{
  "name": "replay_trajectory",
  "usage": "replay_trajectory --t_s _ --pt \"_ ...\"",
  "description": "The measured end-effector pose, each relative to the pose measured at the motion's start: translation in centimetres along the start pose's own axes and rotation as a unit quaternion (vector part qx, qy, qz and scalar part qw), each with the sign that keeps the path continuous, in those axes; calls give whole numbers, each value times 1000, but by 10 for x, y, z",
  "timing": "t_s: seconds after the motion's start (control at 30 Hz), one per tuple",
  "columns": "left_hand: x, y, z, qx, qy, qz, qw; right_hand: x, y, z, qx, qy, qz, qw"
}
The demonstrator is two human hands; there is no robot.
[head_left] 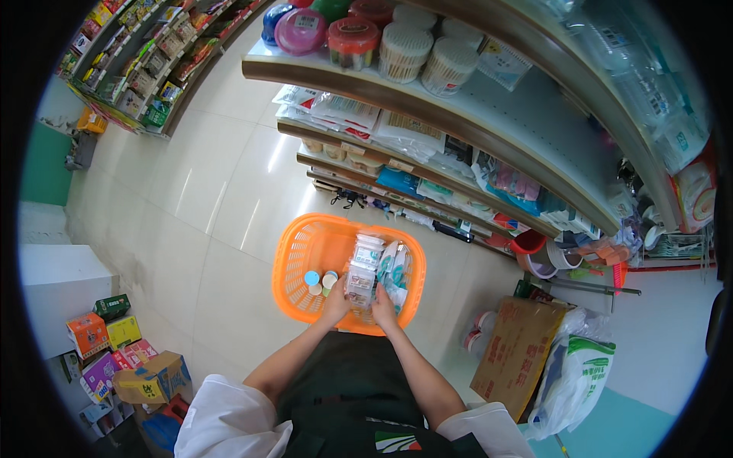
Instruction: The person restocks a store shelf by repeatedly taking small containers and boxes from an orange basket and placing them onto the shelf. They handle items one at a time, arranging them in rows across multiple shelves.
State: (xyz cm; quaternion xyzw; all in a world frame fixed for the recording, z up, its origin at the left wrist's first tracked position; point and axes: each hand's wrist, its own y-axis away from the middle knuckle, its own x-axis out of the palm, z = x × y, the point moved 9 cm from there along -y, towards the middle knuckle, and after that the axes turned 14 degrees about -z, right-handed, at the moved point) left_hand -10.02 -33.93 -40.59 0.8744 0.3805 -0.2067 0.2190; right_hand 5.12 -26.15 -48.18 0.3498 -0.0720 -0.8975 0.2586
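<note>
An orange plastic basket [289,305] with slotted sides stands on the floor in front of me. Over its right half, my left hand [336,304] grips the left side of a column of small clear plastic packs [362,276] with pale labels. From the other side, my right hand [383,308] closes on the lower right edge of these packs; its fingertips are partly hidden. Just right of them lie white and teal packets [394,263] against the basket wall. Small round tubs with blue and white lids [312,278] sit on the basket's bottom, left of my left hand.
Shelving [427,107] with toothpick tubs [405,52] and bagged goods rises beyond the basket. A brown carton [519,347] and a white plastic bag [576,374] stand at right. Colourful boxes [122,332] are piled at left. Snack shelves [145,65] stand far left.
</note>
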Motion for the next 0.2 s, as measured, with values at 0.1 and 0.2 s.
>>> replay_trajectory --t_s 0.1,0.2 --pt "12 -19 14 -104 19 54 993 -2 -11 19 95 20 66 993" --pt "15 -25 13 -149 -40 116 981 14 -17 -6 172 8 79 982"
